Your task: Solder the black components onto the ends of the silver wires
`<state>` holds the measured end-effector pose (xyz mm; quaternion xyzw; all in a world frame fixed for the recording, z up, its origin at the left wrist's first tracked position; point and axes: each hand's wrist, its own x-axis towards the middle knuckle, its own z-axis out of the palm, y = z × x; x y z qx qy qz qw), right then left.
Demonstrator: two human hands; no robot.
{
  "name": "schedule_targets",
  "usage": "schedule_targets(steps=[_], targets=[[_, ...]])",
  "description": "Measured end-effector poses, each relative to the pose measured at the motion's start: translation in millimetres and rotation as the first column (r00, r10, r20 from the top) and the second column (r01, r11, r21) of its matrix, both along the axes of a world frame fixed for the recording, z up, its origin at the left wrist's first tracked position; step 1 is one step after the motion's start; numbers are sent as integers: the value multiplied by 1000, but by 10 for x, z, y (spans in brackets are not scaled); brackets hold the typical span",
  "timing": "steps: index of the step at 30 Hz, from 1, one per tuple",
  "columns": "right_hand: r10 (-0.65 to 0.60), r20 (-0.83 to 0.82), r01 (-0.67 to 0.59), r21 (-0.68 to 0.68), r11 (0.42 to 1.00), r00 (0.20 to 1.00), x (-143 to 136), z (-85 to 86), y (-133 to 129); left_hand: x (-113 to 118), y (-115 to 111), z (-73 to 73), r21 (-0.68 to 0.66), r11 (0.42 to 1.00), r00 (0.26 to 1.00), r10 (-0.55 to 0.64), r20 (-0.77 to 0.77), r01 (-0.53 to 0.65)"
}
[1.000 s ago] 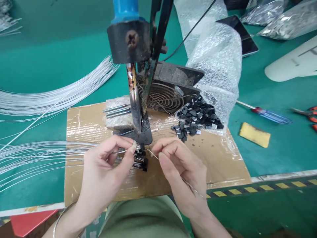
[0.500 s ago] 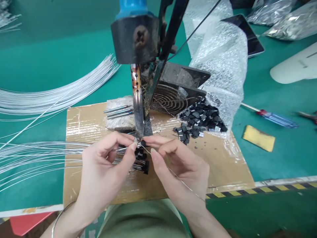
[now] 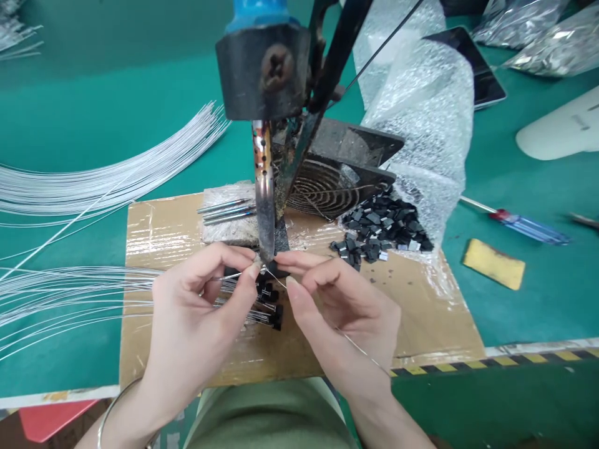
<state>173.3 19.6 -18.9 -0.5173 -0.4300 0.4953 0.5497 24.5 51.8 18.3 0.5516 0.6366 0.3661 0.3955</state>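
Just below the tip of the soldering iron (image 3: 264,199), my left hand (image 3: 201,305) pinches a thin wire and a tiny part at its end. Too small to make out, that part touches or nearly touches the tip. My right hand (image 3: 344,312) is closed on a thin solder wire (image 3: 367,357), which runs from the tip across the palm to the wrist. Black connectors (image 3: 271,317) on white wires (image 3: 140,274) lie under and beside my left fingers, on the cardboard (image 3: 421,312).
Behind the iron stands a black fan (image 3: 327,187). Right of it lie loose black connectors (image 3: 384,224), bubble wrap (image 3: 421,112), a screwdriver (image 3: 528,227) and a yellow sponge (image 3: 494,264). A white wire bundle (image 3: 116,187) is at the left, metal rods (image 3: 228,212) near the centre.
The view has shifted slightly, so the iron and the things on the right appear a little further right. Both hands keep their grips at the tip.
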Motion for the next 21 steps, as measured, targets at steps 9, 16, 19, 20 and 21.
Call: schedule_targets(steps=[9,16,19,20,21], targets=[[-4,-29,4,14,1000,1000,-16,14,45,17,11,2,15,1000,999,20,32,-20],[-1,-20,2,55,998,1000,7,32,39,17,-2,2,50,998,998,36,42,-38],[1,-32,1,56,998,999,7,33,34,18,-5,13,51,997,998,51,46,-53],[3,-34,-1,55,998,999,5,32,32,20,-7,19,50,997,997,55,45,-57],[3,-34,-1,55,998,999,3,32,31,21,-9,25,50,997,997,59,45,-61]])
